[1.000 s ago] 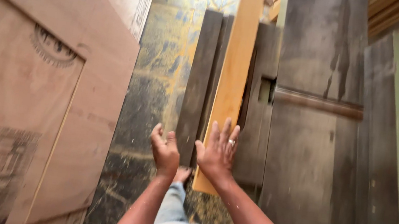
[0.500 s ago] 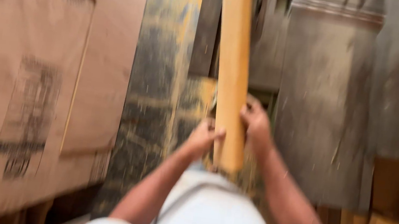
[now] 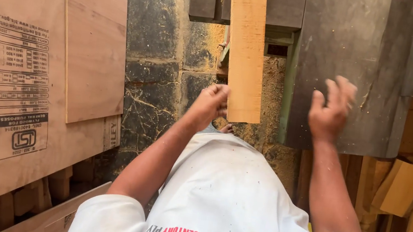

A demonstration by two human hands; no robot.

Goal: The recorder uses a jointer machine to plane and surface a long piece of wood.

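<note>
The left hand (image 3: 212, 100) is curled shut on the near end of the long pale wooden plank (image 3: 246, 46), which runs toward twelve o'clock. At three o'clock, the right hand (image 3: 330, 111) hovers empty, fingers spread, over the grey metal machine table (image 3: 346, 39). Brown plywood sheets (image 3: 35, 70) lie at nine o'clock.

Big brown plywood sheets (image 3: 23, 79) lean on the left, with black print stamped on them. A dark grey metal table (image 3: 354, 61) fills the top right. The floor (image 3: 159, 71) is dark cracked stone with yellow sawdust (image 3: 267, 103) on it. Small wood blocks (image 3: 404, 187) sit at the right.
</note>
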